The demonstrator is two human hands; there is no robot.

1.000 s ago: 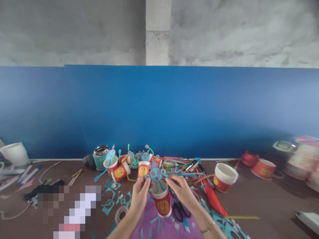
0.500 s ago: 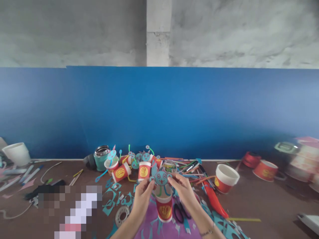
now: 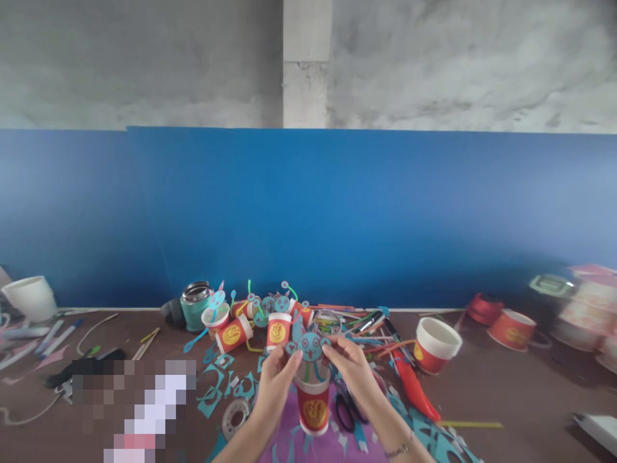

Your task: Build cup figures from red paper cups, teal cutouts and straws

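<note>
Between my two hands is a blue paper animal face (image 3: 310, 346) with long ears and a drawn smile. My left hand (image 3: 278, 379) pinches its left side, thumb and fingers closed at the edge. On the other side my right hand (image 3: 351, 370) grips the right edge in the same way. Green and blue pipe-cleaner-like strips hang below the face into a red-and-white paper cup (image 3: 314, 406) with a gold print. The cup is upright over a purple sheet (image 3: 284, 421). Scissors (image 3: 348, 411) with dark handles lie under my right wrist.
Decorated red cups (image 3: 234, 334) and a teal thermos (image 3: 195, 305) stand behind. Blue paper scraps (image 3: 209, 386) and a tape roll (image 3: 236, 417) lie left. Stacked bowls (image 3: 438, 344), a red pouch-like object (image 3: 417, 389) and a yellow strip (image 3: 472, 424) are at right.
The paper face, with the cup below it, has shifted slightly left and tilted a little. My left thumb now lies over the face's lower left edge. Both hands keep their hold.
</note>
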